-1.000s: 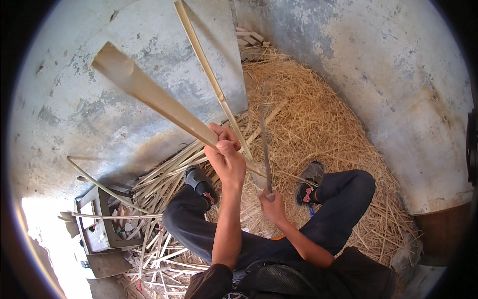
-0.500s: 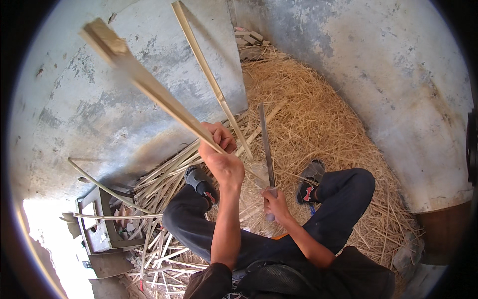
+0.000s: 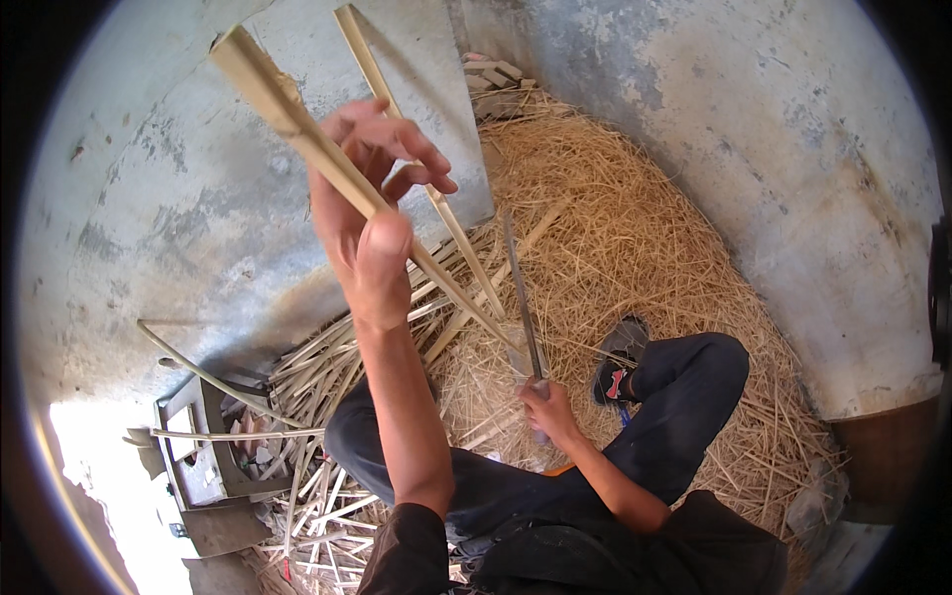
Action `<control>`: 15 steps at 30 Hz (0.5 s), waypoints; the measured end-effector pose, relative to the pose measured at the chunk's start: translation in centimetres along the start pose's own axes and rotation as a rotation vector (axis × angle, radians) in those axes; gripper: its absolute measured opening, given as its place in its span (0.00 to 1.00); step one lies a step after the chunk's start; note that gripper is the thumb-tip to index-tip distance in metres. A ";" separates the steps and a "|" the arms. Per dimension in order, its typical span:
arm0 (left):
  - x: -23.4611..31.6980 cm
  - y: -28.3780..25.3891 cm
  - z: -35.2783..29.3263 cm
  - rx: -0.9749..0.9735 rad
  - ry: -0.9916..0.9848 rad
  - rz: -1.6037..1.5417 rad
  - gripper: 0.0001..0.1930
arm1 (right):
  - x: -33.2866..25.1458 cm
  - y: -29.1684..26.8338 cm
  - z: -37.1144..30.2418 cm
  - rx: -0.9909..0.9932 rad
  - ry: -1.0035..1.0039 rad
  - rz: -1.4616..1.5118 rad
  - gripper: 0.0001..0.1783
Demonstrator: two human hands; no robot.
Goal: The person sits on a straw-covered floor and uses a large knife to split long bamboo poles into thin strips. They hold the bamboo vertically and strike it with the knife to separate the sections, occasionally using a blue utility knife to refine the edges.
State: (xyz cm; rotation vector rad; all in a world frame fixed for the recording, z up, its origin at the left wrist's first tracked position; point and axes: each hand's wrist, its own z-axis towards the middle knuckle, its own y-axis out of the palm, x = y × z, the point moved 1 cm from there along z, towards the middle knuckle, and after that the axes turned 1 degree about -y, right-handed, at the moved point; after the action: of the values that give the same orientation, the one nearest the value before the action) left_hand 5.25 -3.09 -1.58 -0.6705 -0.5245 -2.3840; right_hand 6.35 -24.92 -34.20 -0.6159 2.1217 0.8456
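My left hand [image 3: 362,223] is raised on a long split bamboo strip [image 3: 260,84], which slants from the upper left down toward the knife. The strip lies between its thumb and palm, the other fingers loosely spread. My right hand [image 3: 550,409] is closed round the handle of a long, narrow-bladed knife [image 3: 523,288], low between my knees. Its blade points up and away from me. The strip's lower end comes close to the blade near the handle; whether they touch I cannot tell.
Another bamboo strip [image 3: 375,74] leans on the pale, flaking wall [image 3: 238,198]. A heap of fine shavings [image 3: 605,188] covers the floor ahead. Split strips [image 3: 317,362] lie at the left, beside a box-like stand [image 3: 203,446]. My shod foot [image 3: 623,357] rests at the right.
My left hand has moved up and left along the strip, its fingers opening from a closed grip. The strip's upper end has shifted right. The right hand has stayed in place; the blade tips slightly left.
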 end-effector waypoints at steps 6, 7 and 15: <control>3.0 2.7 2.9 0.126 -0.012 0.252 0.17 | -0.2 1.3 0.3 0.008 0.090 -0.111 0.10; 3.1 2.6 3.1 0.145 -0.041 0.255 0.14 | -0.1 1.4 0.4 0.011 0.106 -0.133 0.10; 2.8 1.2 3.5 0.132 -0.140 -0.016 0.17 | -6.7 2.8 -1.7 -0.099 -0.093 0.008 0.08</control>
State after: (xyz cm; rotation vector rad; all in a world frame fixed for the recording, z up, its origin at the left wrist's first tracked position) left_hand 5.26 -3.45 2.99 -0.7790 -0.7423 -2.3044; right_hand 7.76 -23.33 -27.04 -0.6076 2.0094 0.9694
